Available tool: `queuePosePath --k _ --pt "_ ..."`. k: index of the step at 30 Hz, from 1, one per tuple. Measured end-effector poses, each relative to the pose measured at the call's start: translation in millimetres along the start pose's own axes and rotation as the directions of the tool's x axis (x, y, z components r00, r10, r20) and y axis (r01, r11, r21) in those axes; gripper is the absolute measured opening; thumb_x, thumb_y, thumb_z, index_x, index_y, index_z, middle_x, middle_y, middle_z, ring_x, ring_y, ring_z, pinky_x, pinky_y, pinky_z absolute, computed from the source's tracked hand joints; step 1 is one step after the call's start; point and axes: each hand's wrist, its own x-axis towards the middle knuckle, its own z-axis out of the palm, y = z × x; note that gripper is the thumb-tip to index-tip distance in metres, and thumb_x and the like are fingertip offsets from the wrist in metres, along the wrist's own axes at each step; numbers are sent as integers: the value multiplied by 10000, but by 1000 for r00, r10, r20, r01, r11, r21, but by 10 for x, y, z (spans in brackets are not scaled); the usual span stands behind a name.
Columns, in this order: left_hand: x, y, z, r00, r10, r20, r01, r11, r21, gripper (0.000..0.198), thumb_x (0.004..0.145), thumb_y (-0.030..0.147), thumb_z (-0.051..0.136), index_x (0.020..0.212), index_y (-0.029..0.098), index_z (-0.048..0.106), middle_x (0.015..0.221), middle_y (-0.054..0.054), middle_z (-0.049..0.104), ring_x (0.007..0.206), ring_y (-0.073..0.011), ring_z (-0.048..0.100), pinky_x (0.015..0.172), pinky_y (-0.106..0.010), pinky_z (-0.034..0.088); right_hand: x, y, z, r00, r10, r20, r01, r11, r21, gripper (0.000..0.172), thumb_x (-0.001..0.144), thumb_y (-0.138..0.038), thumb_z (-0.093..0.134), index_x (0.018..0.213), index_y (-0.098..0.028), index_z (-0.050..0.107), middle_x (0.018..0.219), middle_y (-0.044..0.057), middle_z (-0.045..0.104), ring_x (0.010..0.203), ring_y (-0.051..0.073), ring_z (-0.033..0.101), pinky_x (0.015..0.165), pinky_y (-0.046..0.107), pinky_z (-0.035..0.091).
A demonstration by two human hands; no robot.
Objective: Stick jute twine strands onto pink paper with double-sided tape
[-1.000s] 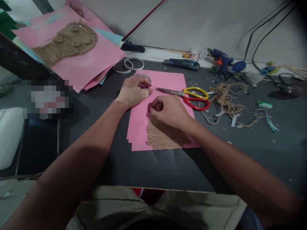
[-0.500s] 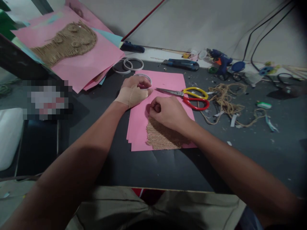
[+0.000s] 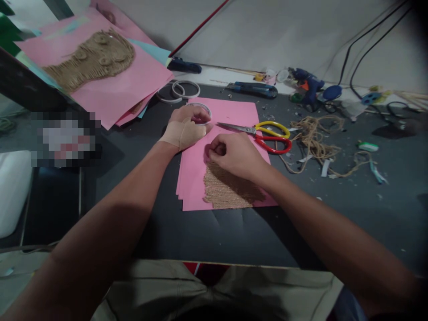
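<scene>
A roll of tape (image 3: 202,105) is held under the left hand (image 3: 187,129), on a stack of paper sheets (image 3: 194,178). Scissors (image 3: 270,133) are laid just beyond the right hand (image 3: 234,156), loose twine (image 3: 314,142) is strewn right of them, and a jute patch (image 3: 227,189) is set below that hand.

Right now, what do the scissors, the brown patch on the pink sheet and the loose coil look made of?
The scissors: shiny steel blades, glossy red and yellow handles, likely plastic. The brown patch: matte, fibrous rows, likely jute twine, on matte pink paper or card. The loose coil: apparently the same hairy twine.
</scene>
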Motion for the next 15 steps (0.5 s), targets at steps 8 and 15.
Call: queuePosePath --k 8,15 --pt "-2 6 1 1000 0 -20 0 1000 1 108 734 198 706 826 196 763 913 -22 790 831 -169 718 848 -289 590 5 23 -10 1000 -23 -10 24 1000 13 142 835 -243 624 835 -175 749 740 44 727 645 165 587 591 312 353" --pt "2 14 -2 1000 -24 -10 24 999 -23 105 728 202 714 822 206 762 926 -11 790 834 -155 721 863 -280 595 24 62 -11 1000 -27 -2 27 999 40 120 821 -224 642 811 -174 751 705 37 717 626 156 593 601 318 373"
